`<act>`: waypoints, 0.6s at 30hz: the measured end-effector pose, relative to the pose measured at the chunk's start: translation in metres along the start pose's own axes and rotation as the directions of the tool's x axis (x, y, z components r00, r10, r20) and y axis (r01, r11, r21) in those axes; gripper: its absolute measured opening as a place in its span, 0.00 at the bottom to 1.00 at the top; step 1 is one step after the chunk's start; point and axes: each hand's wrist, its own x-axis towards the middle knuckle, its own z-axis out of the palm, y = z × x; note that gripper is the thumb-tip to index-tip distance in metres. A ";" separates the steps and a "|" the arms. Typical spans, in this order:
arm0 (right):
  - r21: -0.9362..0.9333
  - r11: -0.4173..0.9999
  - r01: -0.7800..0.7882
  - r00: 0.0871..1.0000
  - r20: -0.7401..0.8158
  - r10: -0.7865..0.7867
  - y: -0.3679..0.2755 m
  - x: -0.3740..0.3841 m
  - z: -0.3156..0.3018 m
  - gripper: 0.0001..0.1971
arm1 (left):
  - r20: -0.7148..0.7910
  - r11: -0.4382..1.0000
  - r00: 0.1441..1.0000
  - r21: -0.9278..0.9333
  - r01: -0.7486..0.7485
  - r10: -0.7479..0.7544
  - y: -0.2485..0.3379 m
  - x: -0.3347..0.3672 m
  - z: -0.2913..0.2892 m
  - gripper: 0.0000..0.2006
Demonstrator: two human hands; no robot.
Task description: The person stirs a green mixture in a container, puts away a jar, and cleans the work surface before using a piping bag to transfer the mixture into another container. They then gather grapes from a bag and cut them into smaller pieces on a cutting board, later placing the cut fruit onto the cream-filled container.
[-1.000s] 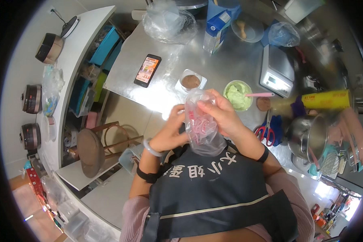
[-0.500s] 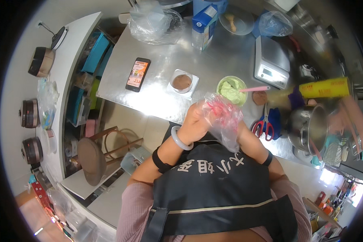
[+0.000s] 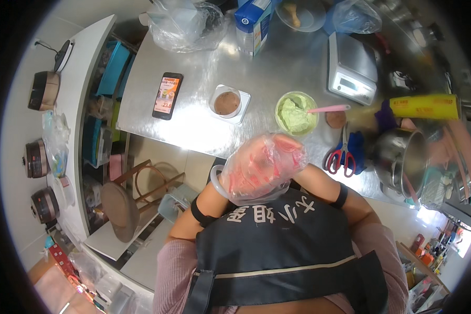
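Note:
A clear plastic bag with red print (image 3: 261,170) is spread over my left hand (image 3: 246,175), its loose edge near the white bangle. Through the plastic that hand shows only dimly, curled in the bag and holding it. My right hand (image 3: 298,166) comes up against the bag's right end, its fingers hidden by the plastic. Just beyond the bag stands a tub of pale green cream (image 3: 295,116), with a pink-handled spatula (image 3: 329,109) resting in it. Left of it, a clear cup with a brown round layer (image 3: 227,103) sits on a small white square device (image 3: 239,116).
A phone (image 3: 167,97) lies on the metal table. Red-handled scissors (image 3: 342,157), a brown round piece (image 3: 335,119), a kitchen scale (image 3: 351,70) and a steel bowl (image 3: 395,157) are at the right. A blue carton (image 3: 253,26) and plastic bags (image 3: 188,26) stand at the back.
The bag, bunched between my hands before, now covers my left hand and is spread wide. My left hand has shifted left and down a little. The view has moved slightly.

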 end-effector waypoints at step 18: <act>-0.987 0.129 -0.094 0.933 -0.132 -0.335 -0.095 -0.085 -0.131 0.12 | -0.149 0.838 0.976 0.544 -0.051 0.157 -0.081 0.036 -0.038 0.09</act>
